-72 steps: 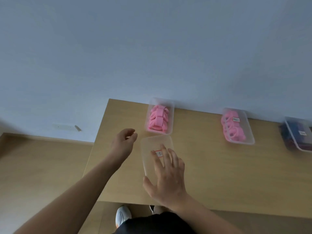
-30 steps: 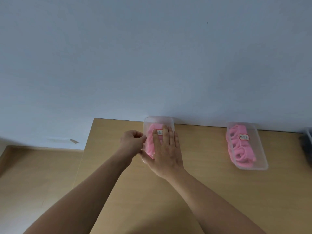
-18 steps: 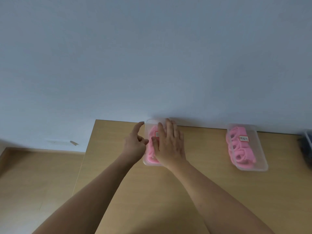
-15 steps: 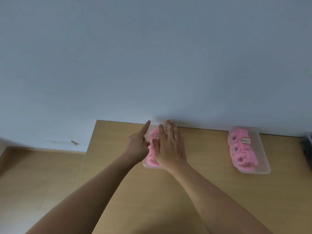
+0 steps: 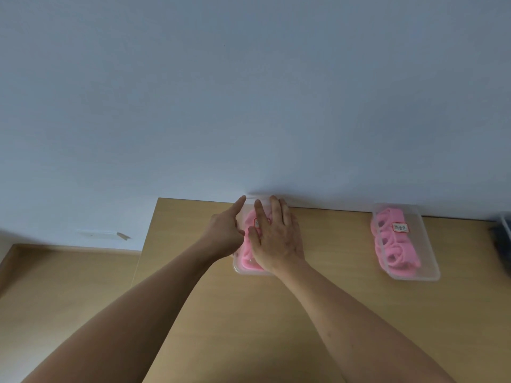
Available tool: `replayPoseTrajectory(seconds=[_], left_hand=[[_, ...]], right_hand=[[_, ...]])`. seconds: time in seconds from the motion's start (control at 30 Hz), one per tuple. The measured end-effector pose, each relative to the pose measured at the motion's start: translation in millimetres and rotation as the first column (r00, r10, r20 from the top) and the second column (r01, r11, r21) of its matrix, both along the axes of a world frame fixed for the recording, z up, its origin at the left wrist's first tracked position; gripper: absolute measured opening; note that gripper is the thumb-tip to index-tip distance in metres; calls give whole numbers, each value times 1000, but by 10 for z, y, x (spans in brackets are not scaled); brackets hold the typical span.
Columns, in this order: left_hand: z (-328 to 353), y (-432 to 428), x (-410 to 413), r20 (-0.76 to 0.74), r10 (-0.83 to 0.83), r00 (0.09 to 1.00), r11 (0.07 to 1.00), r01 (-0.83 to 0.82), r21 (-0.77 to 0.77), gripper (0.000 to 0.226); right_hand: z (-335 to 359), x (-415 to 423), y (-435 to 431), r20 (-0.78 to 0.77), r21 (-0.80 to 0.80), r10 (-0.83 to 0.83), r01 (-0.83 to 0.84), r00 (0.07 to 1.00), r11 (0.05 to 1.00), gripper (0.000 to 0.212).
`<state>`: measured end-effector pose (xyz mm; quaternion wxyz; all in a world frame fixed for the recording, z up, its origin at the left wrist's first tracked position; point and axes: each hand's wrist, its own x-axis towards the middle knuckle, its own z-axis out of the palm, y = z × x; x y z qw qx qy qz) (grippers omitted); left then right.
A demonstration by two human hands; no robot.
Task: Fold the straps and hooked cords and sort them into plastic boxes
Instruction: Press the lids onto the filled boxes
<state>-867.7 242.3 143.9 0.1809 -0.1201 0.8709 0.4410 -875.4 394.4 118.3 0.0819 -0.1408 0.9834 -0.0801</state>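
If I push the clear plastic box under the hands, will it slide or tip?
Probably slides: the clear plastic box sits flat on the smooth wooden table. Unlikely to tip, being low and wide. Likely light, holding only soft pink straps.

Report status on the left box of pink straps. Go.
Right grip flat, pressing lid of left box. Left grip: forefinger at its far-left corner. Pink straps inside. Second box stands apart, right; nothing blocking.
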Motion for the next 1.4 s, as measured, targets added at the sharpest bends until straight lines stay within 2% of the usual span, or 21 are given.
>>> replayPoseTrajectory(seconds=[0.13, 0.23, 0.4, 0.57, 0.67, 0.73, 0.8, 0.87, 0.93, 1.07, 1.2, 1.33, 1.4], left_hand=[[7, 20, -3, -5, -20, 1000, 998, 20, -68, 89], [-29, 34, 5, -17, -26, 1000, 998, 25, -61, 88], [-47, 34, 23, -31, -1, 1000, 999, -1, -42, 84], [-43, 62, 281, -114, 195, 974, 980, -189, 62, 64], [-48, -13, 542, 4, 225, 974, 953, -221, 209, 64], [-57, -36, 650, 41, 226, 973, 940, -229, 254, 65], [-53, -9, 673, 11, 240, 971, 946, -236, 221, 67], [-57, 47, 655, -61, 227, 972, 964, -215, 156, 67], [-49, 72, 670, -104, 142, 984, 988, -134, 82, 71], [-100, 54, 742, -114, -5, 994, 1000, 8, 24, 89], [-136, 62, 734, -115, -31, 993, 999, 28, -26, 89], [-131, 40, 846, -127, -99, 987, 970, 68, -232, 79], [-110, 47, 948, -174, -106, 979, 957, 52, -287, 75]], right_hand=[[-14, 366, 69, -21, -55, 1, -2, 1000, 998, 76], [-129, 719, 134, -22, -129, -46, 43, 999, 991, 82], [-151, 755, 158, -28, -128, -44, 40, 999, 991, 92], [-99, 738, 143, 42, -36, -45, 46, 998, 998, 96], [41, 638, 156, 53, -34, -34, 36, 998, 999, 94], [141, 471, 219, -24, -64, -26, 25, 999, 998, 76], [197, 266, 267, -49, -69, -5, 2, 999, 998, 65], [195, 92, 266, 21, -45, 15, -14, 1000, 999, 68], [163, 3, 225, 88, -23, 21, -19, 996, 1000, 71], [121, 24, 184, 93, -4, 12, -12, 996, 1000, 76], [223, -47, 151, 91, -41, 3, 0, 996, 999, 72], [360, -61, 198, 205, -51, -15, 26, 979, 998, 72], [403, 67, 257, 183, -62, -38, 51, 982, 997, 71]])
